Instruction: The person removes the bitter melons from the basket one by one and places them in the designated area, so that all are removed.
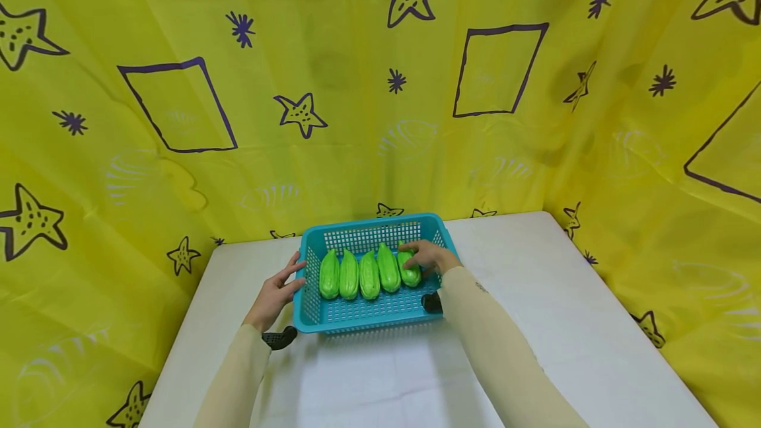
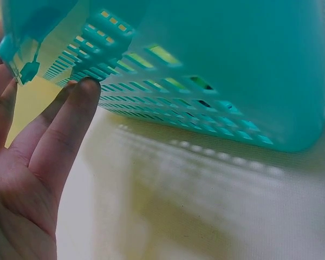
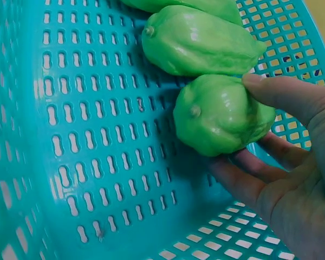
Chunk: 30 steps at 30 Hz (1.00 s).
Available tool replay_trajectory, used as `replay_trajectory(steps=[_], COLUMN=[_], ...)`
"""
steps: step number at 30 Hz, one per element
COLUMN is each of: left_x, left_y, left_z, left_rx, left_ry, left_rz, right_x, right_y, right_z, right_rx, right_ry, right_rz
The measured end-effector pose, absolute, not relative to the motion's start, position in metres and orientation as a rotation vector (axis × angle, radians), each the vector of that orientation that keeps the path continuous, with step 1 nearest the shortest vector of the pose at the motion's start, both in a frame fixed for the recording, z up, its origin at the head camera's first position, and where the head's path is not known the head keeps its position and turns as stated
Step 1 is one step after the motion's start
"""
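A row of several glossy green ribbed gourds [image 1: 369, 275] lies in a turquoise plastic basket [image 1: 380, 314]. My right hand [image 1: 427, 256] reaches inside and grips the rightmost green gourd [image 3: 219, 116]. In the right wrist view the thumb lies on one side of it and the fingers curl under the other. Its neighbour, another green gourd [image 3: 197, 40], lies right beside it. At the basket's left end, my left hand [image 1: 278, 292] touches the rim and outer wall with straight, spread fingers [image 2: 70, 122]; the palm stays outside.
The basket stands on a white table [image 1: 380, 382] near its back edge. A yellow curtain [image 1: 345, 170] with dark stars and squares hangs behind and at both sides. Slotted perforations cover the basket floor [image 3: 108, 130]. Black wrist devices [image 1: 279, 338] show below the hands.
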<state>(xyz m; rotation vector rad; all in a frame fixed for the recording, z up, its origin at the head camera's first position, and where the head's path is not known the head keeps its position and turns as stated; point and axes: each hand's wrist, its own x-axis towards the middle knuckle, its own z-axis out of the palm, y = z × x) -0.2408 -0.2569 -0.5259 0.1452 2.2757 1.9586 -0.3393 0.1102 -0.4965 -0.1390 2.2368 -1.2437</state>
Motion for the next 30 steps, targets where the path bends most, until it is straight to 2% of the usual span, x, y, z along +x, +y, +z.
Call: replay_trajectory(steps=[30], left_x=[-0.241], left_y=[-0.257], left_z=[-0.527], left_rx=[0.139], left_ry=[2.293], left_rz=[1.952], right_x=[-0.346], right_y=[0.119], right_z=[-0.472], right_rx=[-0.283], right_ry=[2.204], right_rz=[-1.286])
